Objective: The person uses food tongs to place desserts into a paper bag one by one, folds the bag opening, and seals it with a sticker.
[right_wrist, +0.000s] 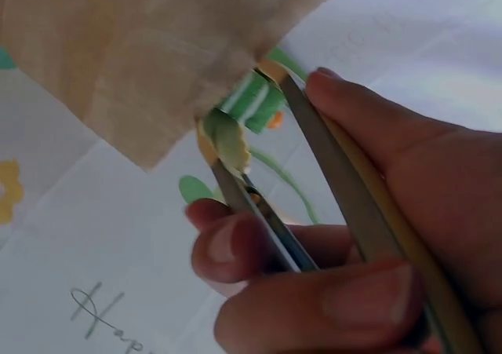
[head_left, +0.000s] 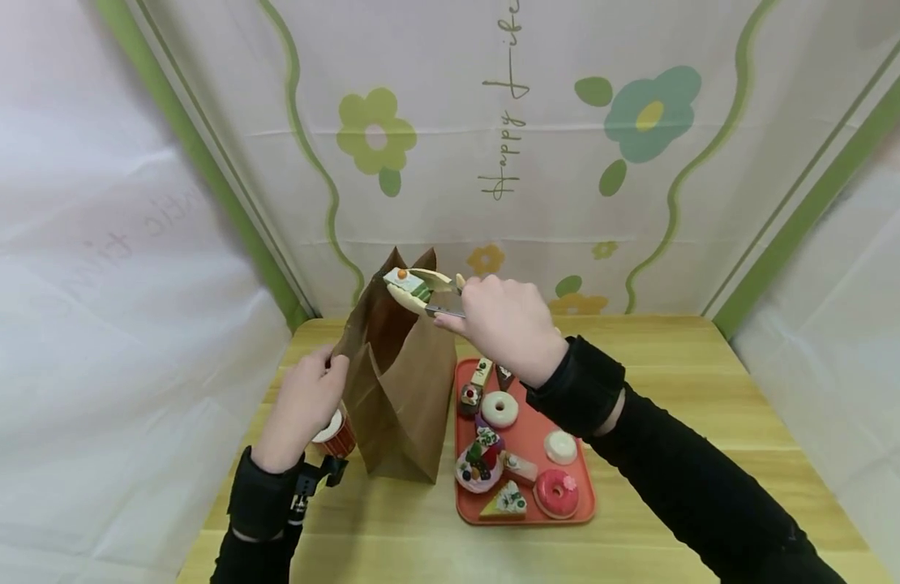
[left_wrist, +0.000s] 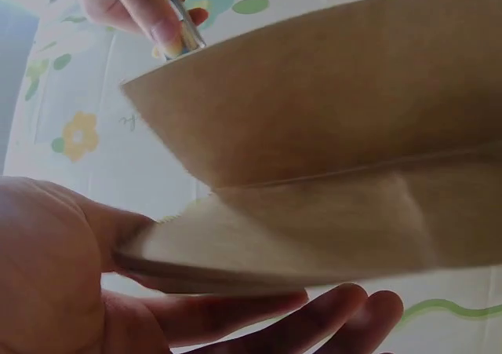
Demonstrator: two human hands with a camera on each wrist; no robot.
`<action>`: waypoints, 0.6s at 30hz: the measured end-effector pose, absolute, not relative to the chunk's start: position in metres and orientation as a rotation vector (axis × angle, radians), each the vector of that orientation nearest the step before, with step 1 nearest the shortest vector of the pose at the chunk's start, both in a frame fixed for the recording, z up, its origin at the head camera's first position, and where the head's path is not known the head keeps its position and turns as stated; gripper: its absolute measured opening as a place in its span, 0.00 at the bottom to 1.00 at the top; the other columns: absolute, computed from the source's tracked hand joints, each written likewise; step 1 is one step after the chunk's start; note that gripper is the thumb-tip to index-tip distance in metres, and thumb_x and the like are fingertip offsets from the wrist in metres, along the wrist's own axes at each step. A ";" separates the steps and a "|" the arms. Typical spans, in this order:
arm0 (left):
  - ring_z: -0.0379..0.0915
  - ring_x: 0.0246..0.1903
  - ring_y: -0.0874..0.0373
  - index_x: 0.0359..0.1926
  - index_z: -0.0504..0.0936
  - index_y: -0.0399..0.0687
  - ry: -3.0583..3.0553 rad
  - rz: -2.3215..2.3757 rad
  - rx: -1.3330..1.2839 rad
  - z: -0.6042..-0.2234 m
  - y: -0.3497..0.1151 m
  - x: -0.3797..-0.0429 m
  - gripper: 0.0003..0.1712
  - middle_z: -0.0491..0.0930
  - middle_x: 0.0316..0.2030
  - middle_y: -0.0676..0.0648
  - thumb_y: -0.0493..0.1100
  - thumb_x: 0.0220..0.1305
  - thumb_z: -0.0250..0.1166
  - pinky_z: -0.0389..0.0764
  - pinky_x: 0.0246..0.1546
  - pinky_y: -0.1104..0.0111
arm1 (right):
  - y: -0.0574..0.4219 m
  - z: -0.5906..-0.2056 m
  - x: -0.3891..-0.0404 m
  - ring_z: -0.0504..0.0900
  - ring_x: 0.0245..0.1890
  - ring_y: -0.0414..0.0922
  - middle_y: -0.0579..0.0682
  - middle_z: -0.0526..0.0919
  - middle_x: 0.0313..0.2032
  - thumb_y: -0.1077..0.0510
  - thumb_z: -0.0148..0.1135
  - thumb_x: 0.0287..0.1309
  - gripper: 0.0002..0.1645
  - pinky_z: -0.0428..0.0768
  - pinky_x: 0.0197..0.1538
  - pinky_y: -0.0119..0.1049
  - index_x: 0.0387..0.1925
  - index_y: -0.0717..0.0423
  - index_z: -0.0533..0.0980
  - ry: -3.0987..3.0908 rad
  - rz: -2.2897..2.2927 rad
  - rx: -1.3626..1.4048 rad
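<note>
My right hand (head_left: 510, 324) grips a pair of metal tongs (right_wrist: 333, 166) with cream tips. Between those tips sits a small green-and-white layered cake (head_left: 409, 283) with an orange dot on top, up at the mouth of a brown paper bag (head_left: 413, 405). The bag stands upright and open on the table. My left hand (head_left: 304, 401) pinches its near left rim, thumb on one side and fingers beneath in the left wrist view. In the right wrist view the bag's paper (right_wrist: 141, 56) partly hides the cake (right_wrist: 252, 103).
Right of the bag lies a red tray (head_left: 526, 438) with several toy sweets, among them a white donut (head_left: 499, 410), a pink donut (head_left: 556, 493) and a cake slice (head_left: 505, 501). A red-striped cup (head_left: 336, 436) stands behind my left wrist. White printed cloth surrounds the wooden table (head_left: 640, 389).
</note>
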State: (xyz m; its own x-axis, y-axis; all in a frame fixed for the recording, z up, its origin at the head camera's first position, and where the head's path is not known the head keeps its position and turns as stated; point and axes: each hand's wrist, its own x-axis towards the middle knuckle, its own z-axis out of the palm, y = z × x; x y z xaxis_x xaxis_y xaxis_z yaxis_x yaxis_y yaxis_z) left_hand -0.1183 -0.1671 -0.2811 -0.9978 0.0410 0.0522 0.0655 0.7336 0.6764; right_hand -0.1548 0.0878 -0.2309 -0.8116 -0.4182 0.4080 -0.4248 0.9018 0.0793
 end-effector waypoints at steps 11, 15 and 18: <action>0.70 0.51 0.39 0.70 0.61 0.31 -2.866 -1.199 -0.128 -0.277 -0.154 -0.136 0.28 0.69 0.60 0.29 0.35 0.71 0.41 0.67 0.49 0.51 | 0.107 -0.222 -0.147 0.68 0.12 0.44 0.48 0.64 0.14 0.30 0.60 0.59 0.33 0.62 0.15 0.37 0.18 0.52 0.67 -2.809 0.158 0.587; 0.62 0.61 0.38 0.70 0.60 0.33 -2.779 -1.379 -0.103 -0.288 -0.151 -0.139 0.28 0.65 0.64 0.31 0.35 0.72 0.39 0.62 0.59 0.47 | 0.124 -0.238 -0.140 0.71 0.15 0.45 0.49 0.70 0.17 0.25 0.54 0.59 0.35 0.65 0.18 0.38 0.27 0.54 0.70 -2.907 0.445 0.496; 0.59 0.64 0.39 0.72 0.58 0.36 -2.707 -1.511 -0.048 -0.296 -0.149 -0.139 0.29 0.63 0.67 0.34 0.37 0.73 0.38 0.60 0.61 0.47 | 0.147 -0.262 -0.131 0.72 0.17 0.45 0.49 0.73 0.21 0.21 0.50 0.57 0.39 0.68 0.20 0.40 0.35 0.54 0.71 -2.923 0.710 0.366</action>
State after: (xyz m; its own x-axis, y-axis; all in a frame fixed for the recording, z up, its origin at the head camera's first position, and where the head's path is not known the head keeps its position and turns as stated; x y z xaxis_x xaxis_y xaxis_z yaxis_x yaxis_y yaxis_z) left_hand -0.1395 -0.1488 -0.2957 -0.9987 0.0070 0.0514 0.0474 0.5248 0.8499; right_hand -0.1309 0.1471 -0.2621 -0.9647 -0.2065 0.1635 -0.2585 0.8615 -0.4370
